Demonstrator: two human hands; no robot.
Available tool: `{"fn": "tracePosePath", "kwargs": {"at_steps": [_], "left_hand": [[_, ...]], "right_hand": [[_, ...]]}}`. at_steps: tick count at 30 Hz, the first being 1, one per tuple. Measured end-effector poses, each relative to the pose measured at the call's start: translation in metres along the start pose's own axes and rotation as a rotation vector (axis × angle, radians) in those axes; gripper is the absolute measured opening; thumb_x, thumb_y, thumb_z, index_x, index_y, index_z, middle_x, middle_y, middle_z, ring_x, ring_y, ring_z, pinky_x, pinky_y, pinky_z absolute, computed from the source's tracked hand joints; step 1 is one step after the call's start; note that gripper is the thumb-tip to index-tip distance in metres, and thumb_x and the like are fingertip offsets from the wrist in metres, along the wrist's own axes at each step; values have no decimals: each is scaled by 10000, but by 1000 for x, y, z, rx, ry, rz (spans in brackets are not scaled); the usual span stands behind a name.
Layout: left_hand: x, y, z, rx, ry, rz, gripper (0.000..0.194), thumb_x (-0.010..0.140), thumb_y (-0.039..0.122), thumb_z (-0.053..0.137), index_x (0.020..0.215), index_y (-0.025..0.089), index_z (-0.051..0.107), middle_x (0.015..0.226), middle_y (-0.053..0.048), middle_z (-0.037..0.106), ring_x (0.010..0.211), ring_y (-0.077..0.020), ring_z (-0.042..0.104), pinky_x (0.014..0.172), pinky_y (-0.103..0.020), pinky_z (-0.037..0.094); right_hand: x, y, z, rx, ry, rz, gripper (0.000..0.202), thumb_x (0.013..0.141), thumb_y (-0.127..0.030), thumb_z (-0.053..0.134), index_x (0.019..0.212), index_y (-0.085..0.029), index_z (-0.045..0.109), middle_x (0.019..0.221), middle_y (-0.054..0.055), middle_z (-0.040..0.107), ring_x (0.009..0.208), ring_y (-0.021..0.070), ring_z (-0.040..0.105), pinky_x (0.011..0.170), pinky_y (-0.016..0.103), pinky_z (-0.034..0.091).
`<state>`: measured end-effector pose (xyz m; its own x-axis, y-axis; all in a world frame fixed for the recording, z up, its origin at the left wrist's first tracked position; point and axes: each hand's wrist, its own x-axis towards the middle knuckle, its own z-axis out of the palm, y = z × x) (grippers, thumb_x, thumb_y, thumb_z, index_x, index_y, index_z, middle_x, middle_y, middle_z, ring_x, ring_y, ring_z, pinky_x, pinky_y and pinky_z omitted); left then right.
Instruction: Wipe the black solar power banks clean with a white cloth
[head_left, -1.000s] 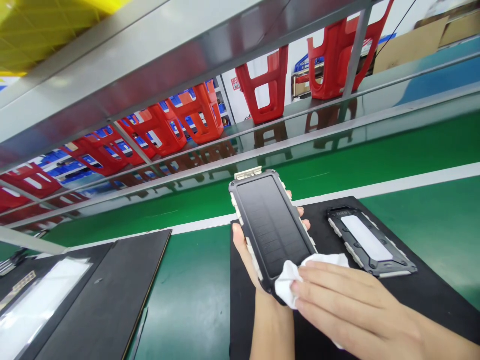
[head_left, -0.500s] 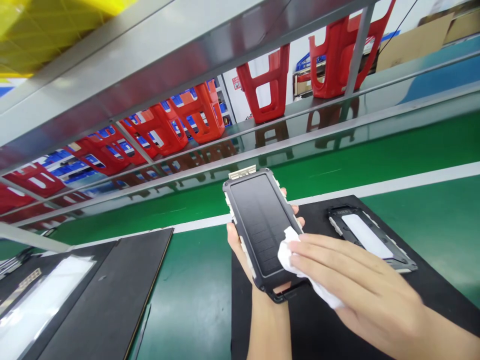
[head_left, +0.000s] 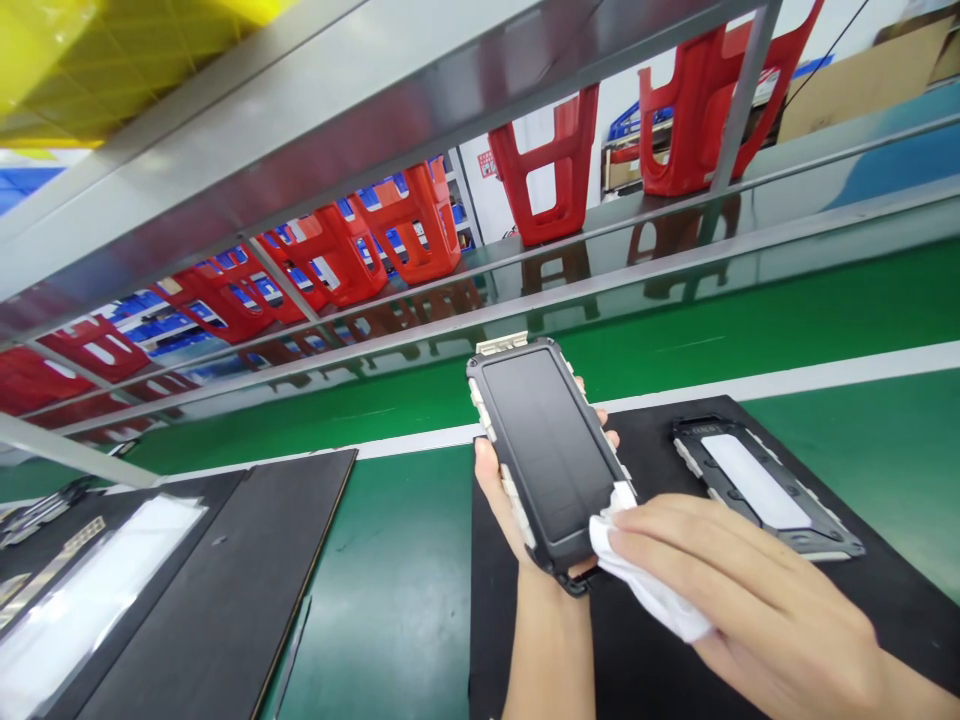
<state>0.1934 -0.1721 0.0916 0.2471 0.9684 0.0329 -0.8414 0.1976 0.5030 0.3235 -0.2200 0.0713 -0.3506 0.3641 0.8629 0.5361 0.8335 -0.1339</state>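
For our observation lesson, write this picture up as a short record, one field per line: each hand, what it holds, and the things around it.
Left hand: grips the dark device from behind, thumb along one side, fingertips at the other
Right hand: pinches a white cloth at the device's lower right corner
Device: tilted, flat dark panel facing the camera, pale pieces along its sides
Black mat: under the hands, bearing a second device with a white strip
Left side: dark board
Background: red plastic stools
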Motion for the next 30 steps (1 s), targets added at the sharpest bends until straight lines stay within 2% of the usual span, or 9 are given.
{"fn": "tracePosePath", "kwargs": {"at_steps": [5, 6, 10, 12, 18, 21, 24, 27, 30], "left_hand": [[0, 4, -4, -30, -13, -56, 734, 722, 679, 423, 1185, 132, 585, 938, -90, 668, 784, -188, 630, 654, -271, 502], [-1, 5, -3, -30, -3, -54, 735, 725, 682, 417, 1179, 130, 588, 931, -90, 669, 777, -187, 629, 650, -272, 501], [-3, 7, 1, -32, 30, -45, 747, 743, 698, 370, 1159, 121, 600, 908, -84, 668, 768, -189, 622, 619, -278, 504], [-4, 7, 1, -40, 32, -30, 736, 760, 693, 351, 1155, 124, 604, 917, -83, 668, 774, -180, 624, 632, -272, 511], [-4, 6, -3, -38, 17, -4, 713, 750, 667, 399, 1165, 123, 599, 936, -95, 675, 779, -187, 640, 663, -279, 529], [-2, 5, -4, -60, 6, 9, 713, 737, 656, 421, 1171, 118, 595, 939, -95, 673, 770, -181, 640, 664, -274, 533], [1, 4, -2, -79, 8, 19, 681, 732, 644, 437, 1127, 121, 625, 916, -86, 678, 754, -172, 639, 651, -256, 529], [0, 3, 2, -68, 64, 39, 655, 730, 645, 452, 1065, 122, 660, 874, -77, 689, 732, -172, 636, 641, -251, 522], [-4, 3, 3, -43, 110, -1, 666, 708, 658, 495, 1061, 119, 666, 883, -75, 696, 757, -175, 636, 662, -249, 520]], "right_hand": [[13, -14, -1, 58, -118, -71, 276, 950, -126, 407, 1014, -148, 674, 952, 46, 704, 926, 160, 651, 909, 229, 520], [13, -17, 3, 62, -105, -68, 281, 951, -135, 403, 1031, -150, 672, 947, 45, 705, 918, 164, 654, 903, 235, 526], [6, -23, 23, 105, 127, -47, 347, 953, -129, 335, 1081, -141, 657, 906, 58, 708, 881, 173, 663, 895, 278, 538], [3, -22, 28, 114, 143, -42, 356, 951, -128, 324, 1089, -139, 651, 915, 62, 706, 892, 181, 659, 895, 295, 539], [3, -6, 4, -7, -56, -87, 292, 900, -35, 392, 1004, -128, 648, 918, 57, 688, 878, 172, 641, 884, 270, 504], [0, 2, -7, -123, -25, 65, 211, 864, -22, 457, 929, -135, 623, 873, 61, 649, 787, 180, 618, 805, 301, 491], [2, 2, -9, -124, 3, 163, 158, 853, -47, 499, 905, -155, 601, 873, 49, 618, 780, 167, 605, 780, 275, 475], [11, -6, -3, -27, 10, 60, 238, 875, -48, 456, 1014, -124, 633, 1009, 83, 646, 964, 178, 605, 923, 258, 445], [22, -15, 5, 19, -118, -122, 339, 943, -96, 336, 1055, -113, 655, 1149, 79, 635, 1116, 202, 557, 980, 296, 453]]}}
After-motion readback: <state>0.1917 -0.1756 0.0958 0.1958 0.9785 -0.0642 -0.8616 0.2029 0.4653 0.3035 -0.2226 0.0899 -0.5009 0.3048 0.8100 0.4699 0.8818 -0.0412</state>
